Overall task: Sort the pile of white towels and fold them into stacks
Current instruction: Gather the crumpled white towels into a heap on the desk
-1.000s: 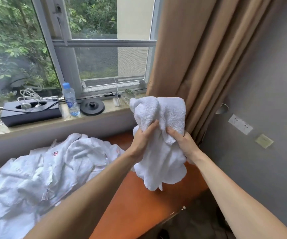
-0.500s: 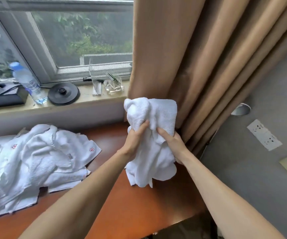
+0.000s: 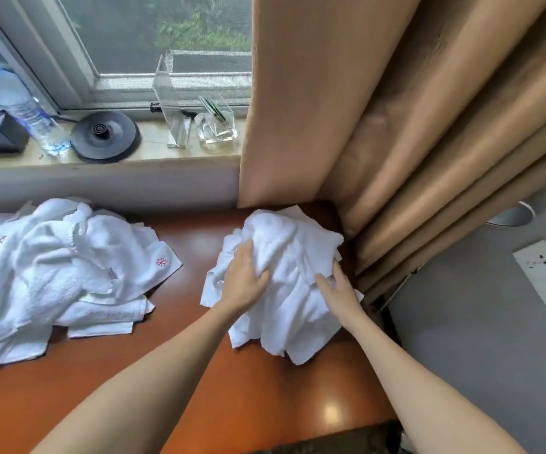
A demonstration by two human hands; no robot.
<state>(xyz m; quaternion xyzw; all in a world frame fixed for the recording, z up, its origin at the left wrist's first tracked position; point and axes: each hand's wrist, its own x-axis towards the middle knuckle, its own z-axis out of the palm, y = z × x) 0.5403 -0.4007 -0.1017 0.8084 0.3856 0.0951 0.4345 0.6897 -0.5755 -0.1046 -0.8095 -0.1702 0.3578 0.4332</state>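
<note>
Lowered out of the air since a moment ago, the crumpled towel [image 3: 291, 244] is now lying on the desk [image 3: 265, 404], close beside the curtain [image 3: 314, 109]. The left hand [image 3: 243, 285] is pressing on it with fairly straight fingers, and the right hand [image 3: 338, 291] is resting flat (neither is gripping). The unsorted pile [image 3: 52, 273] is sitting well apart, leftward.

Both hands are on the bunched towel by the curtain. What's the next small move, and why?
Probably spread it flat: slide the left hand and right hand apart to find two corners. The towel lies crumpled on the table, layers overlapping, no edge lined up, so it likely can't be folded neatly yet. The pile sits apart at the left, with bare wood between.
</note>
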